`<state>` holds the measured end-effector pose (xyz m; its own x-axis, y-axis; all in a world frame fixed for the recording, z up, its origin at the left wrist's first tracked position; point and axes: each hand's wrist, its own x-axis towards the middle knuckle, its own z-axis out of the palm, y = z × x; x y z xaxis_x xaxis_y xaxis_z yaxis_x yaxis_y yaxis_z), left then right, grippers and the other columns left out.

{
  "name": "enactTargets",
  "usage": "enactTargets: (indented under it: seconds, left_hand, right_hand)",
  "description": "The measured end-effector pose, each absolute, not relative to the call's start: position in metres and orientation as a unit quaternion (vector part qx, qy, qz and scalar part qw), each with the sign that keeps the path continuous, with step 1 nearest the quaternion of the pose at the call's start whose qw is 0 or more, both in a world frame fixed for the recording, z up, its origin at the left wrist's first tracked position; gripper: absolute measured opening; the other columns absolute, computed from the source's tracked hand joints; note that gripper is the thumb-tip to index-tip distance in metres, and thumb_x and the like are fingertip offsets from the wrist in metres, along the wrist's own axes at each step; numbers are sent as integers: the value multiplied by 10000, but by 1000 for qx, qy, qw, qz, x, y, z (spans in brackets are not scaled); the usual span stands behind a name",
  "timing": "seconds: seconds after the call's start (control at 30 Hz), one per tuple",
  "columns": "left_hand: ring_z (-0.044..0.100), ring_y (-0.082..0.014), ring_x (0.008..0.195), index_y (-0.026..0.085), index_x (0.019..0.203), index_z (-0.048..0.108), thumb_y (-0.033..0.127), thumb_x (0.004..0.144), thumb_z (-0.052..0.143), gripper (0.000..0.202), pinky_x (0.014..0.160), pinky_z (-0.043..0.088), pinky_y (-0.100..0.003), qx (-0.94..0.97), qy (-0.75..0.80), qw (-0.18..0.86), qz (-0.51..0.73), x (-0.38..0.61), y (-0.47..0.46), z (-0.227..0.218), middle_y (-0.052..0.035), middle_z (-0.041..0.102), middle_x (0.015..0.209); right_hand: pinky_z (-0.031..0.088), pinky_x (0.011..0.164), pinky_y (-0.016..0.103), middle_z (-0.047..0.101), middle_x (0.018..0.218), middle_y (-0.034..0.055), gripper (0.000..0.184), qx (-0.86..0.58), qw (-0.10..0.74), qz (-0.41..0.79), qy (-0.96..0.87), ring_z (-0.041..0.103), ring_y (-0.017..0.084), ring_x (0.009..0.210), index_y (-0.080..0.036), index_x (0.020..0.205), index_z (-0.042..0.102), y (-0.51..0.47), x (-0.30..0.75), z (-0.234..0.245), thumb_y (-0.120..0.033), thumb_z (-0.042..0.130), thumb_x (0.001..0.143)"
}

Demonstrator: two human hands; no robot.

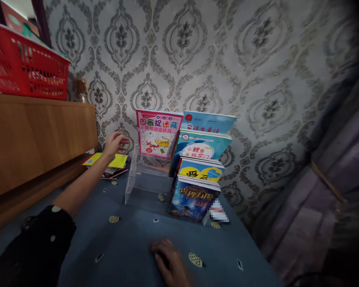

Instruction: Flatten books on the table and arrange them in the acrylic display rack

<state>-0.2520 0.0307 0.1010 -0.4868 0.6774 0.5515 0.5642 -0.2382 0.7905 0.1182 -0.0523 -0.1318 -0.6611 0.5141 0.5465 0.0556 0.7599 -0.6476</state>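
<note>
My left hand (114, 144) is stretched out over a small pile of books with a yellow cover (117, 161) on top, fingers loosely apart and holding nothing. Just right of it stands a clear tiered display rack (143, 181). A pink picture book (158, 133) stands on its top left step. Several blue and yellow books (201, 171) fill its right side, one per step. My right hand (169, 261) rests flat on the blue cloth near the front edge, holding nothing.
A wooden cabinet (32, 135) runs along the left, with a red plastic basket (26, 67) on top and a brown-capped jar (81, 89) behind it. Patterned wallpaper backs the table (131, 239). A grey-purple curtain (323, 191) hangs at the right.
</note>
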Motion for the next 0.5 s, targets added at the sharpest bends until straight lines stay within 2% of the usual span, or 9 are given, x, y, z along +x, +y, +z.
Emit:
enactTargets:
  seconds: [0.07, 0.13, 0.2, 0.3, 0.4, 0.5]
  left_hand:
    - [707, -213, 893, 189, 1059, 546, 456, 917, 371, 350, 631, 563, -287, 480, 672, 7, 564, -270, 26, 77, -91, 708, 960]
    - [705, -264, 900, 180, 965, 582, 441, 858, 480, 299, 694, 566, -349, 473, 721, -19, 507, -283, 22, 49, -100, 710, 884]
    - [663, -318, 1048, 180, 957, 607, 385, 780, 594, 271, 869, 527, -427, 481, 759, -52, 436, -290, 21, 21, -130, 718, 976]
    - [512, -365, 1286, 159, 1108, 602, 311, 738, 654, 403, 1066, 377, -497, 511, 786, -98, 334, -289, 28, -13, -194, 655, 1231]
    - [400, -368, 1385, 147, 1246, 545, 272, 774, 637, 497, 1125, 260, -550, 539, 794, -133, 248, -284, 42, -32, -224, 571, 1365]
    - [440, -372, 1342, 135, 1277, 531, 229, 832, 568, 456, 1086, 281, -579, 549, 800, -159, 184, -282, 56, -40, -239, 581, 1336]
  right_hand:
    - [554, 930, 378, 745, 1044, 84, 207, -172, 361, 308, -863, 693, 227, 1023, -242, 1030, 704, -52, 118, -131, -204, 523, 935]
    - [536, 962, 382, 747, 1046, 79, 215, -177, 349, 314, -865, 695, 223, 1020, -245, 1035, 699, -52, 118, -129, -184, 521, 930]
    - [534, 960, 370, 749, 1029, 74, 226, -174, 345, 320, -865, 697, 217, 1002, -244, 1026, 695, -52, 118, -126, -166, 508, 928]
    - [557, 899, 341, 753, 992, 73, 243, -154, 344, 325, -867, 699, 215, 986, -249, 1020, 698, -49, 117, -124, -173, 483, 938]
    - [566, 886, 341, 761, 972, 68, 248, -140, 332, 319, -876, 706, 217, 981, -259, 1027, 708, -43, 116, -127, -191, 485, 942]
    - [576, 867, 342, 765, 961, 65, 253, -136, 327, 313, -881, 711, 220, 970, -266, 1022, 716, -38, 116, -134, -192, 489, 938]
